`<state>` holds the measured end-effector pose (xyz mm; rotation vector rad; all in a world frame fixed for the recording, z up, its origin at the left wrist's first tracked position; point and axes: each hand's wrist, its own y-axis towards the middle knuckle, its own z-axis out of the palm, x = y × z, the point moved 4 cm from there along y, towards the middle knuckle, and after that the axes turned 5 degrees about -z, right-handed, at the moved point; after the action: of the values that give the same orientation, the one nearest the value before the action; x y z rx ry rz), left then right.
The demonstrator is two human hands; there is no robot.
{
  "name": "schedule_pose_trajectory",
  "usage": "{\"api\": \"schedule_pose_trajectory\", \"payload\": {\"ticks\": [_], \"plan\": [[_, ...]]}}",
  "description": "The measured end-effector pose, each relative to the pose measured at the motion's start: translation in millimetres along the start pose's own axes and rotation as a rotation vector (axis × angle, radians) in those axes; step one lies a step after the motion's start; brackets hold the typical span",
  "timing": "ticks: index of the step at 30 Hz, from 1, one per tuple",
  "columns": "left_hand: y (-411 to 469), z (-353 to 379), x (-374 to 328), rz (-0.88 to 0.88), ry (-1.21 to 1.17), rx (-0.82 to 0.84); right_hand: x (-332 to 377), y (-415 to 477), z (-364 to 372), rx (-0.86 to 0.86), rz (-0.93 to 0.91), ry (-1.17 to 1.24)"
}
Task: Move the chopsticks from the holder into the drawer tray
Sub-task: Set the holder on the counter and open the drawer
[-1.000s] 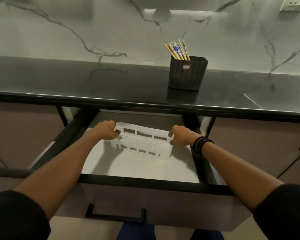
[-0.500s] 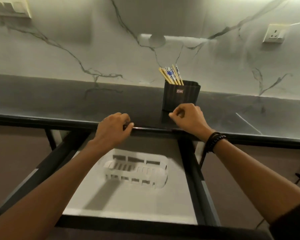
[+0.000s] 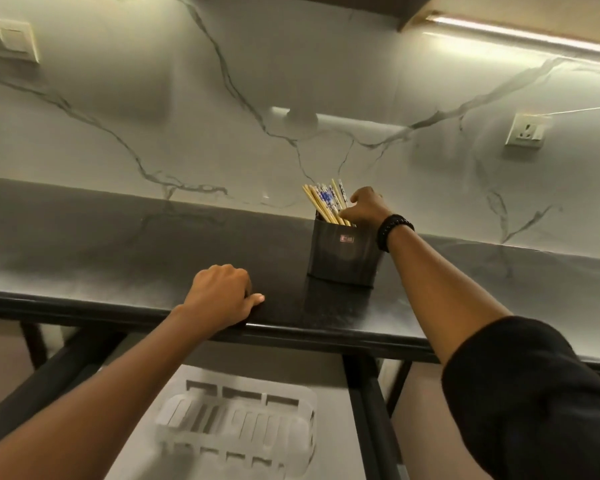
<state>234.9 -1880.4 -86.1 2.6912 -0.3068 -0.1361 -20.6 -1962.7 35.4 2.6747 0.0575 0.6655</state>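
A dark square holder stands on the black countertop near the marble wall. Several wooden chopsticks with blue-and-white ends stick out of it, leaning left. My right hand reaches over the holder's top right, its fingers touching the chopsticks' right side; a firm grip does not show. My left hand rests curled on the counter's front edge, holding nothing. Below, a white slotted tray lies in the open drawer.
Black drawer rails run along both sides of the drawer. A wall socket sits at the right of the marble backsplash and a switch plate at the top left. A light strip glows under the upper cabinet.
Both hands left the tray in the drawer and rose to the counter. My right hand then went from the counter edge up to the chopsticks in the holder. The view tilted upward.
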Motion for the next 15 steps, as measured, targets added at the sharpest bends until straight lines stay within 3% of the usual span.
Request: {"api": "schedule_pose_trajectory", "payload": {"ticks": [3, 7, 15], "plan": [[2.0, 0.8, 2.5, 0.011, -0.005, -0.017, -4.9, 18.2, 10.9, 0.136, 0.079, 0.03], [1.0, 1.2, 3.2, 0.023, -0.012, -0.021, -12.9, 29.6, 21.6, 0.174, 0.109, 0.086], [-3.3, -0.3, 0.9, 0.026, -0.011, -0.029, -14.3, 31.7, 24.0, 0.029, -0.021, 0.2]]}}
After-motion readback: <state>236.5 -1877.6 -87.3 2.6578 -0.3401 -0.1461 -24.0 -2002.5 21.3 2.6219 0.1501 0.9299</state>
